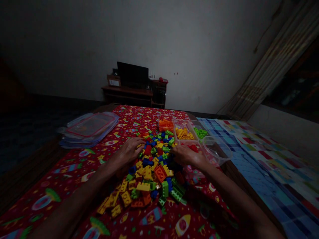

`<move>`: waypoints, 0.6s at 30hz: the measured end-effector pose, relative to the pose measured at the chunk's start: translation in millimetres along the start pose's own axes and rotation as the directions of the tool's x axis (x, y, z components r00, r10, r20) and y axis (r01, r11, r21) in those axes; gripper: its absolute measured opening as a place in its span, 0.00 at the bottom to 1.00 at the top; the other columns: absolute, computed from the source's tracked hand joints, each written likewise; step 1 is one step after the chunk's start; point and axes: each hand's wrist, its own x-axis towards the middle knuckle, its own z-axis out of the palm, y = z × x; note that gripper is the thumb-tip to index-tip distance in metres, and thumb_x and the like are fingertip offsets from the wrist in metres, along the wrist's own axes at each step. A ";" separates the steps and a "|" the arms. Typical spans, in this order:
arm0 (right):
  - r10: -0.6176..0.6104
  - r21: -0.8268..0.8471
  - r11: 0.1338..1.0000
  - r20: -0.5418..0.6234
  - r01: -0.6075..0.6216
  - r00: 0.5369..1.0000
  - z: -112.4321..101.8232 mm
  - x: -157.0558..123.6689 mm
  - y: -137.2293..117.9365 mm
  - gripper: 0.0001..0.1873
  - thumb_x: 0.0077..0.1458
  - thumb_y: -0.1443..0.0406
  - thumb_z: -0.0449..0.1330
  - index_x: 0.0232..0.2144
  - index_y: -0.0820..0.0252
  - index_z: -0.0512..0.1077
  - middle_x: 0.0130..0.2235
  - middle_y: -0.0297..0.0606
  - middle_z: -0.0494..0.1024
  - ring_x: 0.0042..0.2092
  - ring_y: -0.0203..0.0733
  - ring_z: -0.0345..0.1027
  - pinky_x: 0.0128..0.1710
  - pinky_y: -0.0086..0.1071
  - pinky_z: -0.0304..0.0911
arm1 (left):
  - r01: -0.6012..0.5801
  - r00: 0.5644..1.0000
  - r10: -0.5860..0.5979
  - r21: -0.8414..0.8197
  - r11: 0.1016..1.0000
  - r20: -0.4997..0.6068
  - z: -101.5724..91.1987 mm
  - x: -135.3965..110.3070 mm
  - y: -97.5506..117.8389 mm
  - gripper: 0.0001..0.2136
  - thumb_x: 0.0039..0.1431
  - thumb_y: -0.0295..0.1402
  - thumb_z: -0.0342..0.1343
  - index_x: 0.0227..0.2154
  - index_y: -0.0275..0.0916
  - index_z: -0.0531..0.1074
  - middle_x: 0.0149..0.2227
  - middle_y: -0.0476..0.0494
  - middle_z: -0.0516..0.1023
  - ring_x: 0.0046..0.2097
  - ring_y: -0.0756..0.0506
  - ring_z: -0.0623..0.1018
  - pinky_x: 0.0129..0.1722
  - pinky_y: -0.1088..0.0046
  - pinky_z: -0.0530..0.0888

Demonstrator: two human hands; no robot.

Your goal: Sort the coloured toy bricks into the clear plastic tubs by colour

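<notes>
Brick pile: heaped in mid-frame [156, 162], mixed yellow, blue, green, red and orange; it spreads down to the lower centre, where larger yellow pieces lie loose
Left hand: at the pile's upper-left edge [132, 149], palm down; its grip is partly closed, fingers curled onto the bricks; whether one is held, I cannot tell
Right hand: at the pile's right side [185, 155], fingers pointing left and bent in among the pieces; its grip looks nearly closed, but the fingertips are too dark to show any hold
Sorted colours: right of centre, in clear containers [188, 142]; orange bricks [165, 125], yellow bricks [184, 134], green bricks [200, 132], and red bricks [193, 148] just behind the right hand
Round-rimmed tub: clear plastic, beside the red bricks, further right [220, 146]
Lids: stacked at centre left [87, 129], on the red patterned cloth [129, 116] covering the counter
</notes>
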 end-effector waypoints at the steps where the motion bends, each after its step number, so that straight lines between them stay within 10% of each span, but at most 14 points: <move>1: -0.001 0.026 1.000 -0.011 0.001 1.000 0.3 -0.3 0.0 0.15 0.49 0.75 0.55 0.38 0.65 0.76 0.36 0.47 0.78 0.36 0.42 0.71 0.30 0.29 0.58 | -0.026 1.000 0.026 -0.018 1.000 -0.015 -0.5 0.5 6.2 0.16 0.63 0.41 0.44 0.40 0.40 0.75 0.49 0.38 0.76 0.52 0.40 0.74 0.53 0.60 0.71; 7: 0.055 0.339 0.941 -0.218 0.023 0.974 -1.9 -3.1 11.2 0.15 0.52 0.68 0.60 0.44 0.64 0.75 0.40 0.44 0.78 0.40 0.43 0.71 0.37 0.30 0.62 | -0.279 0.959 0.282 -0.099 0.955 0.025 13.7 -9.1 60.7 0.13 0.65 0.39 0.47 0.46 0.41 0.72 0.50 0.40 0.76 0.58 0.41 0.69 0.59 0.57 0.66; 18: 0.153 0.679 0.711 -0.404 0.184 0.902 -1.3 10.6 25.2 0.18 0.55 0.60 0.59 0.45 0.63 0.76 0.33 0.38 0.78 0.32 0.37 0.70 0.30 0.28 0.62 | -0.267 0.963 0.267 -0.024 0.963 0.030 28.0 -23.9 86.3 0.09 0.60 0.37 0.55 0.39 0.39 0.69 0.50 0.36 0.72 0.57 0.38 0.68 0.59 0.52 0.64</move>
